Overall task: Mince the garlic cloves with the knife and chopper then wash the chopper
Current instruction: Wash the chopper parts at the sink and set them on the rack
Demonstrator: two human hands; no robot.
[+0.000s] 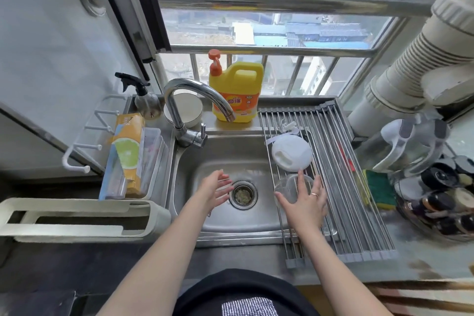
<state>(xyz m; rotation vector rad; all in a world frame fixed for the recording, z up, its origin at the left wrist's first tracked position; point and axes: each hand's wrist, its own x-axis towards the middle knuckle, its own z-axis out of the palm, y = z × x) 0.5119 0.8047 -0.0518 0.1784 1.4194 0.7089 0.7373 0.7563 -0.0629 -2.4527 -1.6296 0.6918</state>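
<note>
The chopper's clear bowl (287,188) sits on the roll-up metal rack (341,187) over the sink's right side. Just behind it on the rack lies the chopper's white lid (291,152) with its pull cord. My right hand (305,200) lies flat with spread fingers over the bowl and holds nothing. Over the steel sink (220,151), left of the drain strainer (242,195), my left hand (215,188) hovers with straight fingers and holds nothing. No garlic or knife is in view.
A curved tap (195,100) and a yellow detergent bottle (237,90) stand behind the sink. A spray bottle (143,97), a white bowl (184,109) and a box holder (128,156) are at left. At right are a green sponge (379,187), a kettle (410,143) and jars (441,200).
</note>
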